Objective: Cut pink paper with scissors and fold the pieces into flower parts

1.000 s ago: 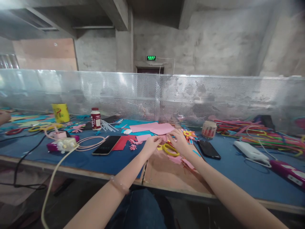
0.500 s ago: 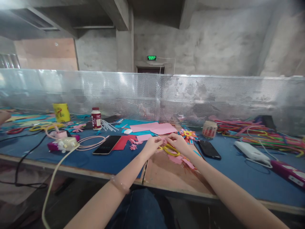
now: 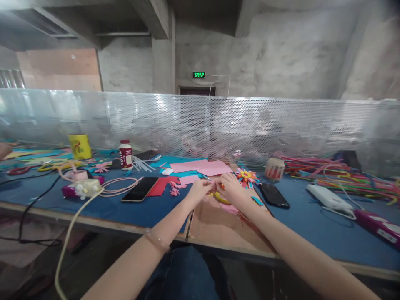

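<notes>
Over the brown board, my left hand (image 3: 201,190) pinches a small piece of pink paper, mostly hidden by the fingers. My right hand (image 3: 231,189) meets it from the other side, fingers curled together at the same piece. Below the hands lie yellow-handled scissors (image 3: 224,198), largely covered by my right hand. Pink paper scraps (image 3: 229,208) are spread just under my right wrist. A paper flower (image 3: 246,176) with orange and blue petals and a yellow middle rests beyond my right hand. Pink paper sheets (image 3: 214,168) lie behind both hands.
Left of my hands are small cut pink pieces (image 3: 174,190), red paper (image 3: 158,186), a phone (image 3: 140,189) and a bottle (image 3: 126,155). On the right are another phone (image 3: 275,196), a jar (image 3: 274,169), a white power bank (image 3: 329,198) and colourful pipe cleaners (image 3: 321,171). A perforated metal screen (image 3: 150,121) stands behind.
My right hand has turned and shifted slightly left and down, its fingers now more curled over the paper and covering more of the scissors. My left hand has barely moved.
</notes>
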`<action>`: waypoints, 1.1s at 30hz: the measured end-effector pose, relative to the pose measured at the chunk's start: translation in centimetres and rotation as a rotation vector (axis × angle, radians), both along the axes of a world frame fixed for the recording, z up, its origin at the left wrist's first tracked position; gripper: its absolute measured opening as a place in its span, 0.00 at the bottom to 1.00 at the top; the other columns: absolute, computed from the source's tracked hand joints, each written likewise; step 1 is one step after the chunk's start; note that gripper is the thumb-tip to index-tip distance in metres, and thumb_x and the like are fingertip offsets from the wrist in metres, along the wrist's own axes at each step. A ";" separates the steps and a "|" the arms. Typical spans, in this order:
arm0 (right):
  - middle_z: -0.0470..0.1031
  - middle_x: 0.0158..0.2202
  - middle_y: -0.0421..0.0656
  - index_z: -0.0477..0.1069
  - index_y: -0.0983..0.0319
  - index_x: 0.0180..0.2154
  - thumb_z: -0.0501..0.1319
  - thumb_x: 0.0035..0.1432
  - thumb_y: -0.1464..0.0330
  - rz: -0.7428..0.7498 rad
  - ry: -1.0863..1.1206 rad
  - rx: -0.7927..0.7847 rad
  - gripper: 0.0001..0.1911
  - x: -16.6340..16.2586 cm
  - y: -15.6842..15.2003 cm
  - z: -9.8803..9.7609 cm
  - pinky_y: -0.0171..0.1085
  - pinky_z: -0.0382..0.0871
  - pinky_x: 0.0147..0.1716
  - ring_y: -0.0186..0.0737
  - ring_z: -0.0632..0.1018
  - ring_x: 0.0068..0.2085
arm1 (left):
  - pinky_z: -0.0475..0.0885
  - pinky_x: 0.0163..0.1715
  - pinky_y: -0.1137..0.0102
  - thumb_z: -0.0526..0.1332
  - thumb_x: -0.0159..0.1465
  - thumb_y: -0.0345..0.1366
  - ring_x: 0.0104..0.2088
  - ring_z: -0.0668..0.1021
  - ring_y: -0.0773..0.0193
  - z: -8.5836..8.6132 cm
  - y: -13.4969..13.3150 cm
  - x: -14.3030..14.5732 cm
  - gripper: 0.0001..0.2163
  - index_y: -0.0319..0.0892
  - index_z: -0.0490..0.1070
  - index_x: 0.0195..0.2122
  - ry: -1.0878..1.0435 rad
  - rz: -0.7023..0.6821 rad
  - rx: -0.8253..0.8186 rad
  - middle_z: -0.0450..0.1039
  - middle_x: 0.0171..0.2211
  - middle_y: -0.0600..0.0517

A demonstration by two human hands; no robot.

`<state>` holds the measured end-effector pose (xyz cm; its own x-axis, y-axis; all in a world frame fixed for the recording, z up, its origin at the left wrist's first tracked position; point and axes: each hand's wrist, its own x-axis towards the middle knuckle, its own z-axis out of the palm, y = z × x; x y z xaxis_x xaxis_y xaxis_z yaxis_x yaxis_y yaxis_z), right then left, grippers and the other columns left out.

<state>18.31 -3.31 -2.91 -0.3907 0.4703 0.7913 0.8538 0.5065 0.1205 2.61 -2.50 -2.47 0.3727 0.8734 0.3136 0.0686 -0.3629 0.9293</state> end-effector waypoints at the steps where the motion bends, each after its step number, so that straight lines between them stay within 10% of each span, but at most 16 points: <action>1: 0.69 0.30 0.46 0.69 0.63 0.29 0.54 0.55 0.72 -0.008 -0.012 0.014 0.06 -0.1 -0.2 0.0 0.39 0.60 0.36 0.43 0.68 0.35 | 0.69 0.31 0.72 0.60 0.54 0.39 0.29 0.76 0.64 0.1 -0.1 0.0 0.10 0.36 0.73 0.26 -0.008 0.004 -0.005 0.76 0.27 0.49; 9: 0.71 0.30 0.42 0.69 0.62 0.30 0.55 0.55 0.73 0.244 0.353 -0.215 0.05 0.2 -0.6 0.5 0.34 0.63 0.34 0.37 0.70 0.33 | 0.69 0.30 0.71 0.60 0.53 0.40 0.32 0.77 0.61 0.3 -0.1 -0.1 0.11 0.36 0.73 0.29 0.001 0.023 -0.015 0.76 0.30 0.47; 33: 0.72 0.30 0.43 0.70 0.61 0.28 0.55 0.55 0.72 0.234 0.364 -0.144 0.06 0.1 -0.5 0.8 0.36 0.64 0.36 0.38 0.72 0.35 | 0.70 0.31 0.71 0.56 0.56 0.36 0.33 0.77 0.62 0.6 -0.2 0.0 0.07 0.38 0.70 0.29 -0.111 0.050 -0.063 0.75 0.30 0.49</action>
